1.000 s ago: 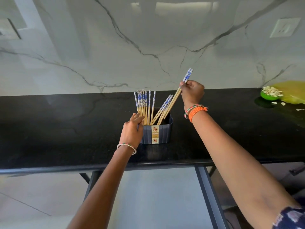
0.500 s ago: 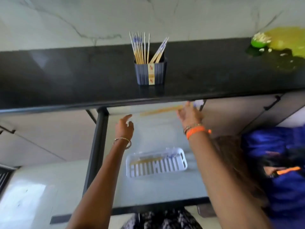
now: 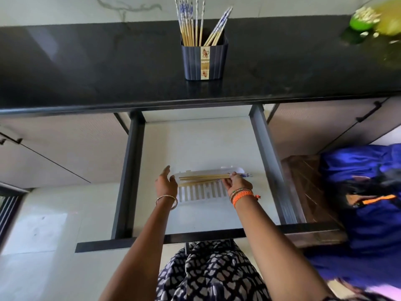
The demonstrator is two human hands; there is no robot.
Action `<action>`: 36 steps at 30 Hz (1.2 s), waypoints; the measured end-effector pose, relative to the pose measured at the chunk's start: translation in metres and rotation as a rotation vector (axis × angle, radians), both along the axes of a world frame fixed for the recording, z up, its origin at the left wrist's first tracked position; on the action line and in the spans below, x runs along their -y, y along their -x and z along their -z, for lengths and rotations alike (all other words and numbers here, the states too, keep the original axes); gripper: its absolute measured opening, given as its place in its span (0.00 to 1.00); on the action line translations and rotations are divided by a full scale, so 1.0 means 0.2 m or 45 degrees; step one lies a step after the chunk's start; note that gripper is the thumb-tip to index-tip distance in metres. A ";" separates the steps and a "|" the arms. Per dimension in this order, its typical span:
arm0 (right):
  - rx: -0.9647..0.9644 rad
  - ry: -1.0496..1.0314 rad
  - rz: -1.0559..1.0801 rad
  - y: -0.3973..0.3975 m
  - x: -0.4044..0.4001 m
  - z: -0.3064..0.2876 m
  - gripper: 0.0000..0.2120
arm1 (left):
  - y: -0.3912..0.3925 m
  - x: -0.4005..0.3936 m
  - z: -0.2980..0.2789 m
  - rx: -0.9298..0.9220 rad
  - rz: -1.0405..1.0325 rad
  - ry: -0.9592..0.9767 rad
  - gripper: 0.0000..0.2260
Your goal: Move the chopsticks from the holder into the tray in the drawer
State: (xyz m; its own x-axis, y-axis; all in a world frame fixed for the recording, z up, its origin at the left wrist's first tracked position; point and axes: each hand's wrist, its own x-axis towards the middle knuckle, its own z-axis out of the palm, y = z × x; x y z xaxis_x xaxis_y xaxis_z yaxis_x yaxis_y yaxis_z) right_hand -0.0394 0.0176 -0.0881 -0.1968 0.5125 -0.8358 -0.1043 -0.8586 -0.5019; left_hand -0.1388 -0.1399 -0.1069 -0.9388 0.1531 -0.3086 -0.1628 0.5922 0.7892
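holder (image 3: 204, 57) label strip, small print too blurred to read

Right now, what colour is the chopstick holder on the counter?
The holder is dark navy blue with a cream floral strip down its front, seen in the head view.

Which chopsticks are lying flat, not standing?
The chopsticks in the white tray, under the right hand; the others stand in the holder.
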 end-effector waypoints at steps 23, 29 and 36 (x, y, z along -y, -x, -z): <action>0.371 -0.021 -0.282 0.16 0.09 0.08 0.11 | 0.01 0.16 0.11 0.064 -0.003 0.100 0.13; 0.330 -0.036 -0.439 0.17 0.09 0.10 0.12 | 0.01 0.16 0.13 0.107 -0.027 0.048 0.13; 0.299 -0.006 -0.439 0.14 0.08 0.11 0.08 | 0.00 0.17 0.15 0.200 -0.047 -0.016 0.12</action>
